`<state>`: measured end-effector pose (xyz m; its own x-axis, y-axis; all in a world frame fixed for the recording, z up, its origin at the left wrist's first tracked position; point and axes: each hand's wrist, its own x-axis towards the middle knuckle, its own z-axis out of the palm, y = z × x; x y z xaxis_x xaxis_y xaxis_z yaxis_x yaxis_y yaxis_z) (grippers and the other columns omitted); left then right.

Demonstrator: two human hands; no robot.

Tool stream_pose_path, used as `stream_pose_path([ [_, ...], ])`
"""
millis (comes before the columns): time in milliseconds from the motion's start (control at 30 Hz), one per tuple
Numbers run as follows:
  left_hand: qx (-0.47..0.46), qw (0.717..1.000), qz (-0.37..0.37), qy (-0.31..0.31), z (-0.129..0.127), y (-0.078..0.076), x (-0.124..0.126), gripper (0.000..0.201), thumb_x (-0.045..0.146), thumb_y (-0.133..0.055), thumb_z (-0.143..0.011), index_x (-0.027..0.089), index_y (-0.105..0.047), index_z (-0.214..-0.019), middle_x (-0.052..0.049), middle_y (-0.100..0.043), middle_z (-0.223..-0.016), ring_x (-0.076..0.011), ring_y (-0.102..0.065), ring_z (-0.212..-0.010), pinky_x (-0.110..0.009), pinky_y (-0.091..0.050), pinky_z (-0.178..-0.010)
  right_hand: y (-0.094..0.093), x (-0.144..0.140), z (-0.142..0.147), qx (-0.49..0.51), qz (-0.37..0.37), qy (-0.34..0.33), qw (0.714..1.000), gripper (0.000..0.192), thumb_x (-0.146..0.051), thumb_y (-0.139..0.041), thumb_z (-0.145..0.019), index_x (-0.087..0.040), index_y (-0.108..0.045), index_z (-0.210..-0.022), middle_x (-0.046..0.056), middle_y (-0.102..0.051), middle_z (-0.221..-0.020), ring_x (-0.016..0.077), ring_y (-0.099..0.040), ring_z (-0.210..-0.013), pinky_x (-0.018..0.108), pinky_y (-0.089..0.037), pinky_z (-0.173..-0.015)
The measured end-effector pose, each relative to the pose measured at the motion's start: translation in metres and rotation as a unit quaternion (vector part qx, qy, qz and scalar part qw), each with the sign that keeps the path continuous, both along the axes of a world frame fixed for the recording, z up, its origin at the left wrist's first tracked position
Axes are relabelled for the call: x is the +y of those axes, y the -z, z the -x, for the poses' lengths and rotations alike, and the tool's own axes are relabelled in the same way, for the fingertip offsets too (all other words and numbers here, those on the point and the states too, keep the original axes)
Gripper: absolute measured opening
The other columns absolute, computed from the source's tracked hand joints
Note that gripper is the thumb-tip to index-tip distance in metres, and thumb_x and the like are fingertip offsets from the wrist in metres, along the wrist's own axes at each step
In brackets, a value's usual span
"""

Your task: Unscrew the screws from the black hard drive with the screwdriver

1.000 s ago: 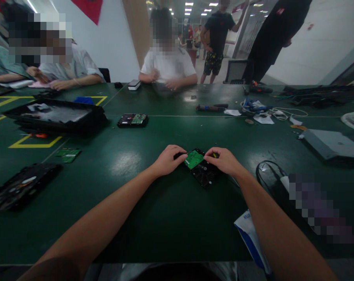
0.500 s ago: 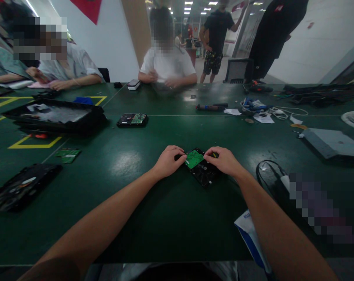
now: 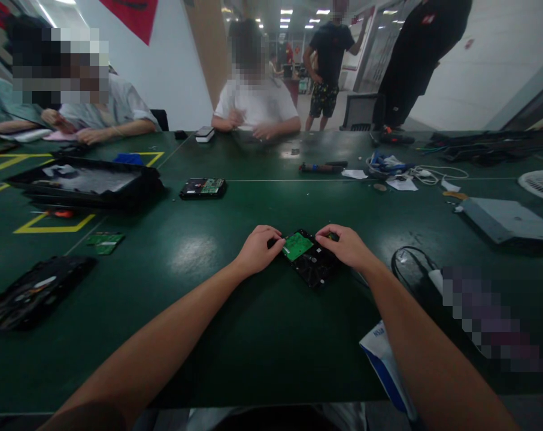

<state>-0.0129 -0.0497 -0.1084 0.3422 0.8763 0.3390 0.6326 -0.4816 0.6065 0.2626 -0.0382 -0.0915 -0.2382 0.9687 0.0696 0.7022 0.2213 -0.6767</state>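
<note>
Between the two sets of fingertips, on the dark green table [image 3: 262, 335], lies a black hard drive [image 3: 315, 268] turned cornerwise, with a small green circuit board [image 3: 297, 245] on its upper face. Left hand [image 3: 257, 248] rests at the drive's left corner with fingers [image 3: 275, 241] curled inward and nearly closed; the tips touch the left edge of the circuit board and cover a small dark object, whose nature cannot be told. Right hand [image 3: 347, 245] rests on the drive's far right corner, fingers bent and close together, pressing on the casing; a small yellowish item shows just under the fingertips, too small to identify, and whether it is gripped cannot be told. Just right of the right wrist lies a looped black cable [image 3: 408, 266], and nearer the body, beside the right forearm, a white and blue packet [image 3: 383, 359]. Well beyond the left fingers sits a second hard drive [image 3: 203, 188] with its green board facing up, and further left a large black tray [image 3: 85, 182]. Loose green boards [image 3: 105, 240] lie well left of the left hand, with an opened black device [image 3: 33, 290] nearer the table edge. Far across the table a seated person in a white shirt [image 3: 255, 105] works with both hands.
</note>
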Motion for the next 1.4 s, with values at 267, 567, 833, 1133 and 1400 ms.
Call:
stream_pose_path([
  [267, 0.002, 1.0, -0.008, 0.001, 0.0, 0.002, -0.001, 0.018, 0.031, -0.059, -0.094, 0.021, -0.073, -0.088, -0.007, -0.072, -0.104, -0.0223, -0.062, -0.105, -0.042, -0.049, -0.097, 0.001, -0.001, -0.001, -0.002, 0.015, 0.007, 1.0, 0.029, -0.045, -0.059, -0.09, -0.024, -0.075, -0.1, 0.005, -0.074, -0.089, 0.0181, -0.059, -0.067, 0.034, -0.042, -0.064],
  [567, 0.04, 0.998, 0.006, -0.043, -0.007, 0.001, 0.01, 0.033, 0.047, -0.055, -0.096, 0.02, -0.072, -0.087, -0.008, -0.07, -0.095, -0.0248, -0.062, -0.096, -0.044, -0.051, -0.088, 0.004, 0.002, 0.002, -0.025, 0.003, -0.011, 1.0, 0.026, -0.043, -0.059, -0.092, -0.027, -0.077, -0.1, 0.004, -0.076, -0.098, 0.0218, -0.066, -0.084, 0.035, -0.047, -0.074],
  [833, 0.045, 0.998, -0.02, -0.043, -0.009, 0.008, 0.012, 0.028, 0.042, -0.059, -0.095, 0.02, -0.07, -0.082, -0.007, -0.069, -0.093, -0.0233, -0.06, -0.094, -0.042, -0.05, -0.089, 0.007, 0.004, 0.001, -0.027, -0.015, -0.03, 0.999, 0.024, -0.04, -0.058, -0.092, -0.028, -0.078, -0.098, 0.004, -0.077, -0.101, 0.0239, -0.069, -0.091, 0.038, -0.048, -0.082],
  [1133, 0.036, 0.998, -0.034, -0.033, -0.009, 0.005, 0.008, 0.024, 0.038, -0.058, -0.096, 0.021, -0.07, -0.084, -0.006, -0.071, -0.092, -0.023, -0.062, -0.095, -0.042, -0.05, -0.091, 0.001, -0.001, 0.006, -0.021, -0.052, -0.034, 0.998, 0.022, -0.035, -0.058, -0.091, -0.029, -0.076, -0.103, 0.004, -0.075, -0.106, 0.0243, -0.066, -0.096, 0.04, -0.047, -0.085],
  [1400, 0.039, 0.998, -0.038, -0.034, -0.009, 0.005, 0.009, 0.022, 0.036, -0.058, -0.096, 0.021, -0.07, -0.083, -0.005, -0.072, -0.093, -0.023, -0.064, -0.096, -0.043, -0.05, -0.093, -0.004, -0.005, 0.01, -0.05, -0.065, -0.069, 0.994, 0.022, -0.032, -0.06, -0.091, -0.027, -0.077, -0.104, 0.007, -0.071, -0.106, 0.0236, -0.065, -0.097, 0.04, -0.047, -0.087],
])
